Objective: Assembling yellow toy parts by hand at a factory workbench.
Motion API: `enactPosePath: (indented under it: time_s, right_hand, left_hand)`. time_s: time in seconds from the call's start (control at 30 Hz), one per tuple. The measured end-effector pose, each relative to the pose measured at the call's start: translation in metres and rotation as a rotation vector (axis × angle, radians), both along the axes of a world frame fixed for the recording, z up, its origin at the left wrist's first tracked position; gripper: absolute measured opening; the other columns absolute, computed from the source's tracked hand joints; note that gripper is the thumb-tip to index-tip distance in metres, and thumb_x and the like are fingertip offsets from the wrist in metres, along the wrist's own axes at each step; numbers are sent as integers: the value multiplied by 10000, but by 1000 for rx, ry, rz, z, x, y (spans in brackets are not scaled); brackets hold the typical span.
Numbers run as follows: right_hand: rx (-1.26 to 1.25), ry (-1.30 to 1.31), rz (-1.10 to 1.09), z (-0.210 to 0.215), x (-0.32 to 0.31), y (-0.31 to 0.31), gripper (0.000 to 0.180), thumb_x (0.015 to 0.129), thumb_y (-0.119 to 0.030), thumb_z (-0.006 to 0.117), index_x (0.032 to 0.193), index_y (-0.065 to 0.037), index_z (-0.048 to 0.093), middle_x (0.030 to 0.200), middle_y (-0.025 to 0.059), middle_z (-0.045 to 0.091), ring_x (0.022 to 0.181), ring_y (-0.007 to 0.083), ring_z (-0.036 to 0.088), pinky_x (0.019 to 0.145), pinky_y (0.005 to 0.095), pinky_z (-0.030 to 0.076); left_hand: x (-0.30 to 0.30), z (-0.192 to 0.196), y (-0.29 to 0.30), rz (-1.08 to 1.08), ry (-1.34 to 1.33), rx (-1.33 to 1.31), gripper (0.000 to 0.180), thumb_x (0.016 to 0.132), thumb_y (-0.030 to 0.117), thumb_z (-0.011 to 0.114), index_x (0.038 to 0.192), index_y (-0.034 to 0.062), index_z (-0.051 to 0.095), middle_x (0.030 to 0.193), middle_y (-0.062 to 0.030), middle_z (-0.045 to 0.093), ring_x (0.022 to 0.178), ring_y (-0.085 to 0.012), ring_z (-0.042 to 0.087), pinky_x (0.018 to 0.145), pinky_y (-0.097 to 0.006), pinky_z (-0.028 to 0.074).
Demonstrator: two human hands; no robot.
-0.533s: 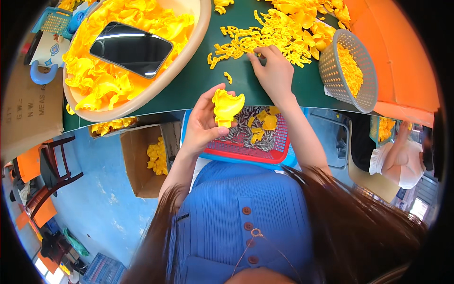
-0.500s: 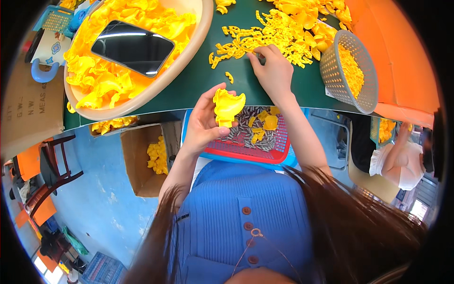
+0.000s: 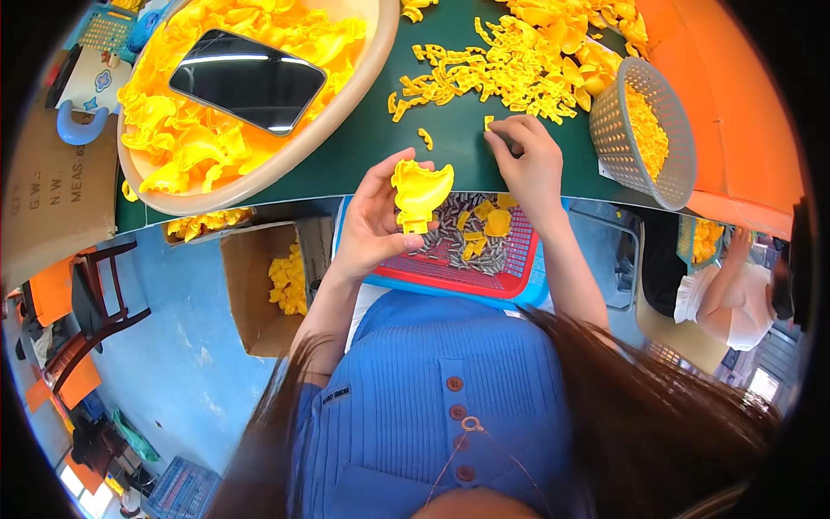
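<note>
A brown cardboard carton (image 3: 52, 186) with dark printing on its side occupies the far left edge, beside a white card (image 3: 95, 82) bearing a small blue mark. A second, open cardboard box (image 3: 272, 285) stands below the table edge and contains yellow pieces. The left hand (image 3: 372, 221) grips a yellow moulded plastic part (image 3: 419, 189), thumb on one face and fingers behind it. The part is smooth and glossy, with a rounded lobed upper body and a short square stub at the bottom; its long axis runs roughly vertical in the view, stub pointing toward the person. It is held over the table edge, just above a red mesh tray (image 3: 471, 259) holding small dark pellets and a few yellow pieces. The right hand (image 3: 527, 160) rests palm-down on the green table (image 3: 363, 138), fingertips pinched narrowly on a small yellow piece (image 3: 489, 123) at the near edge of a heap of yellow offcuts (image 3: 519, 56). A grey perforated basket (image 3: 644, 130), tilted and part-filled with yellow bits, stands just right of that hand. A beige oval basin (image 3: 285, 147) at upper left holds larger yellow parts and a flat black slab (image 3: 246, 82) with a glossy surface.
</note>
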State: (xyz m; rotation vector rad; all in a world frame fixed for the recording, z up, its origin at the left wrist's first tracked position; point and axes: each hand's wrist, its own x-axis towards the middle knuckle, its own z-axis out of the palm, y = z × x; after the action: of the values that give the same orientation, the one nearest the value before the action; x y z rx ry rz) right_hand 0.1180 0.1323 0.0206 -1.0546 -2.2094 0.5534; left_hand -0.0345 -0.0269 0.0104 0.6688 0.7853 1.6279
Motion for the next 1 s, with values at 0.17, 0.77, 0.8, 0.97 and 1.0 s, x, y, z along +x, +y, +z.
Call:
enactPosePath:
  time_s: [0.17, 0.77, 0.8, 0.97, 1.0]
  right_hand:
    - [9, -48, -79, -2, -2, 4, 137, 744, -147, 698, 837, -55, 657, 787, 50, 604, 633, 154, 574, 573, 264, 450]
    - [-222, 277, 383, 44, -18, -36, 95, 759, -18, 658, 853, -29, 669, 820, 65, 629, 741, 139, 593, 588, 245, 443]
    - [-147, 237, 387, 43, -18, -37, 99, 752, -12, 662, 849, -28, 670, 817, 73, 628, 741, 150, 597, 596, 250, 453]
    - [-99, 196, 395, 41, -18, -39, 113, 727, 1, 672, 838, -25, 672, 808, 89, 627, 748, 181, 610, 632, 274, 481]
    - [-94, 190, 402, 41, -19, -38, 118, 721, 3, 675, 835, -26, 672, 807, 88, 627, 754, 185, 611, 647, 280, 485]
  left_hand:
    - [5, 2, 0, 3, 12, -8, 932, 603, 149, 809, 1366, 45, 284, 1299, -148, 429, 1188, -251, 467, 840, -375, 534]
    - [11, 0, 2, 31, -50, 11, 866, 636, 19, 764, 1355, 31, 281, 1288, -116, 409, 1156, -224, 473, 846, -359, 526]
    - [11, 0, 2, 33, -57, 13, 866, 638, 24, 766, 1354, 30, 280, 1278, -114, 414, 1151, -225, 476, 843, -360, 529]
    - [10, 1, 2, 45, -82, 14, 865, 639, 34, 770, 1352, 28, 280, 1261, -114, 421, 1136, -225, 484, 836, -358, 534]
    - [10, 1, 1, 48, -82, 13, 863, 640, 38, 772, 1351, 27, 283, 1262, -115, 421, 1133, -225, 486, 835, -358, 534]
